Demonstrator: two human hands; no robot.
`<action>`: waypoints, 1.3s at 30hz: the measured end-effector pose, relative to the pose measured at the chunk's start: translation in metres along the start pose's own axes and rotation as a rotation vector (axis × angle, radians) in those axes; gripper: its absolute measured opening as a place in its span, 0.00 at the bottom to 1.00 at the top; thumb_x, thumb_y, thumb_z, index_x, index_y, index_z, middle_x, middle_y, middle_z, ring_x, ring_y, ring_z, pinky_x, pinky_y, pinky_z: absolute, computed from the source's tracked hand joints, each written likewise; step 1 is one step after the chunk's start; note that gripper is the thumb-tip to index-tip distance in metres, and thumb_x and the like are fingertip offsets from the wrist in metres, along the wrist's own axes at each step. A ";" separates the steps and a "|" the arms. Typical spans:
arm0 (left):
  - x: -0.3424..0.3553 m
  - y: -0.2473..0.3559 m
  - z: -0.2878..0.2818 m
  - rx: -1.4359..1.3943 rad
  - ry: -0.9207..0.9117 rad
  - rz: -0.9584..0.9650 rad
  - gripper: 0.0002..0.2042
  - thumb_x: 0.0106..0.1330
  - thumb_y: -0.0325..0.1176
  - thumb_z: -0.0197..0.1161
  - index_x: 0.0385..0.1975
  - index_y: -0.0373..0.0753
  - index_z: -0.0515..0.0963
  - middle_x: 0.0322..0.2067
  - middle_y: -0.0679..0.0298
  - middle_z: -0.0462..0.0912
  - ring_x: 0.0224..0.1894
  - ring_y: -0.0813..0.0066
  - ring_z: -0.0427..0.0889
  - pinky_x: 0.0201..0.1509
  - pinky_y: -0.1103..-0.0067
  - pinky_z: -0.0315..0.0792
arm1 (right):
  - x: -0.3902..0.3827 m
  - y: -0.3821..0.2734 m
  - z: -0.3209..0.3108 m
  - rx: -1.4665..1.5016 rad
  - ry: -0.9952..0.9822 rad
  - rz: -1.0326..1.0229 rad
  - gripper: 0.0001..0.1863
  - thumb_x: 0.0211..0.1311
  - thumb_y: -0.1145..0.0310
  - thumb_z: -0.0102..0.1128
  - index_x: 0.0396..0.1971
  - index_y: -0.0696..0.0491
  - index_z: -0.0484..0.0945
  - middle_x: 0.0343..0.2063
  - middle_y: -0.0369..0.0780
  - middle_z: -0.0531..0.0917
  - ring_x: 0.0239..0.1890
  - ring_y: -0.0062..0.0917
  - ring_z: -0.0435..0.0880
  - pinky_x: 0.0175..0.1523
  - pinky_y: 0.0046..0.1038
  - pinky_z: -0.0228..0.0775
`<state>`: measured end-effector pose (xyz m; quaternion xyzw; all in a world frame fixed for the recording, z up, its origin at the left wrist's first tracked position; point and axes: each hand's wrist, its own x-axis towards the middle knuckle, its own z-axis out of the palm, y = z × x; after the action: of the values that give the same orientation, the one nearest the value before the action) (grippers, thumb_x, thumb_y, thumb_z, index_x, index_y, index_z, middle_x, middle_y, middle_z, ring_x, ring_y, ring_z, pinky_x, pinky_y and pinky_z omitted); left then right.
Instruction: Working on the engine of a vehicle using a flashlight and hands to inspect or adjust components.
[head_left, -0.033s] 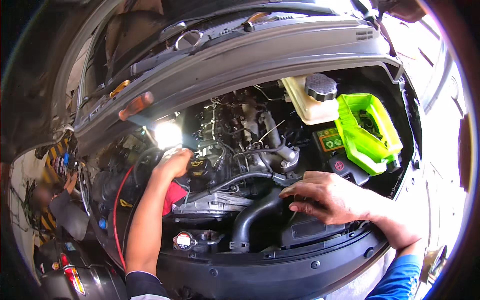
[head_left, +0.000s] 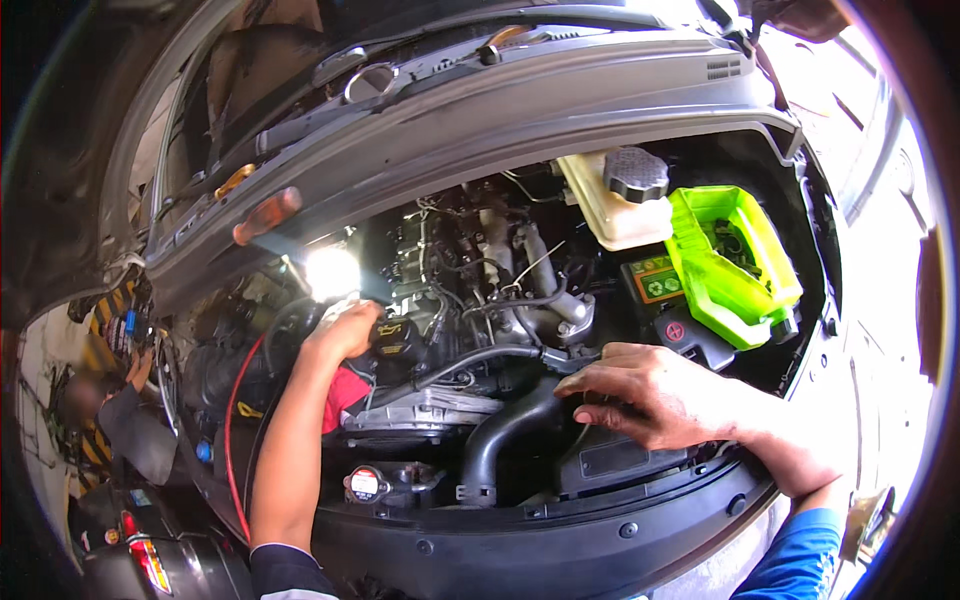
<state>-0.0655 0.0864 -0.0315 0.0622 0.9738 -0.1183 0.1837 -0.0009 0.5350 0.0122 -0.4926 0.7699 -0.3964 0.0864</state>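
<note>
In the engine bay, my left hand [head_left: 345, 328] reaches in beside the black oil filler cap [head_left: 394, 337]. Its fingers curl over the far side, so whatever they grip is hidden. A bright lamp [head_left: 332, 272] glares just beyond that hand, and a red cloth [head_left: 344, 396] lies under its wrist. On the right, my right hand [head_left: 645, 395] hovers or rests palm down by the black air hose [head_left: 505, 430]; contact is unclear. Its fingers are loosely bent, the thumb apart, and nothing shows between them.
A lime-green cut-open container [head_left: 700, 290] sits over the battery [head_left: 655, 282]. Behind it is a white reservoir [head_left: 630, 225] with a dark cap. An orange-handled object [head_left: 268, 215] lies by the raised hood. A red hose [head_left: 230, 440] runs along the left; another person [head_left: 130, 420] works beyond.
</note>
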 end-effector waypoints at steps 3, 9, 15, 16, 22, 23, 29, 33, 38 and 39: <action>-0.001 -0.002 0.003 -0.030 0.024 0.015 0.25 0.53 0.19 0.65 0.54 0.41 0.80 0.53 0.50 0.83 0.59 0.52 0.80 0.62 0.65 0.74 | 0.000 0.004 0.002 0.010 -0.002 -0.040 0.15 0.70 0.63 0.60 0.49 0.58 0.80 0.34 0.46 0.82 0.41 0.41 0.82 0.48 0.41 0.75; 0.007 -0.017 0.024 -0.049 0.147 0.111 0.16 0.58 0.27 0.64 0.48 0.42 0.81 0.47 0.54 0.82 0.55 0.52 0.79 0.61 0.64 0.73 | -0.001 0.005 0.002 -0.005 -0.011 -0.043 0.15 0.70 0.63 0.61 0.48 0.59 0.80 0.36 0.46 0.84 0.42 0.42 0.82 0.50 0.40 0.76; 0.003 -0.020 0.036 -0.030 0.255 0.137 0.17 0.58 0.30 0.65 0.49 0.43 0.81 0.46 0.56 0.84 0.56 0.54 0.79 0.60 0.64 0.73 | -0.002 0.008 0.004 0.024 -0.006 -0.065 0.14 0.70 0.64 0.60 0.47 0.59 0.80 0.37 0.46 0.85 0.42 0.41 0.82 0.51 0.41 0.75; 0.001 -0.019 0.036 -0.046 0.284 0.182 0.17 0.58 0.30 0.65 0.49 0.43 0.81 0.46 0.56 0.84 0.56 0.54 0.79 0.60 0.64 0.73 | -0.002 0.009 0.004 0.028 0.001 -0.050 0.14 0.70 0.64 0.60 0.47 0.59 0.80 0.37 0.46 0.85 0.42 0.41 0.82 0.51 0.41 0.75; -0.004 -0.015 0.038 -0.070 0.305 0.074 0.18 0.54 0.28 0.67 0.47 0.41 0.82 0.45 0.57 0.84 0.52 0.53 0.79 0.59 0.63 0.72 | -0.002 0.011 0.006 0.017 0.001 -0.083 0.14 0.70 0.64 0.61 0.46 0.58 0.80 0.36 0.46 0.85 0.42 0.41 0.82 0.51 0.40 0.76; -0.004 -0.014 0.038 -0.075 0.335 0.104 0.18 0.54 0.28 0.67 0.47 0.41 0.82 0.45 0.57 0.84 0.52 0.53 0.79 0.59 0.63 0.72 | -0.002 0.011 0.005 0.011 -0.003 -0.084 0.14 0.70 0.64 0.61 0.46 0.59 0.80 0.36 0.46 0.85 0.42 0.41 0.81 0.51 0.40 0.76; -0.010 -0.007 0.036 -0.157 0.390 0.078 0.13 0.56 0.33 0.68 0.42 0.41 0.86 0.40 0.53 0.86 0.50 0.52 0.82 0.56 0.61 0.74 | -0.002 0.011 0.005 0.005 -0.006 -0.097 0.14 0.69 0.64 0.61 0.47 0.59 0.80 0.37 0.45 0.85 0.42 0.40 0.81 0.50 0.40 0.76; -0.012 -0.006 0.035 -0.146 0.402 0.084 0.13 0.55 0.33 0.69 0.40 0.41 0.86 0.39 0.54 0.86 0.49 0.53 0.82 0.56 0.63 0.74 | -0.002 0.011 0.004 0.011 -0.010 -0.116 0.14 0.69 0.65 0.61 0.47 0.59 0.80 0.38 0.45 0.85 0.42 0.40 0.81 0.50 0.39 0.76; -0.013 -0.005 0.038 -0.142 0.411 0.066 0.13 0.54 0.33 0.70 0.40 0.42 0.85 0.39 0.55 0.85 0.48 0.52 0.82 0.56 0.62 0.73 | -0.002 0.011 0.003 0.006 -0.012 -0.114 0.14 0.69 0.65 0.61 0.47 0.59 0.80 0.38 0.45 0.85 0.42 0.40 0.81 0.50 0.39 0.76; -0.014 -0.004 0.040 -0.105 0.412 0.029 0.13 0.54 0.33 0.70 0.41 0.42 0.84 0.39 0.54 0.84 0.48 0.52 0.81 0.56 0.61 0.72 | -0.002 0.011 0.003 -0.001 -0.019 -0.119 0.14 0.69 0.65 0.61 0.47 0.59 0.80 0.38 0.45 0.85 0.42 0.40 0.81 0.50 0.39 0.76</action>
<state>-0.0397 0.0712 -0.0612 0.0894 0.9947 -0.0495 -0.0145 -0.0058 0.5373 0.0023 -0.5412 0.7386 -0.3958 0.0700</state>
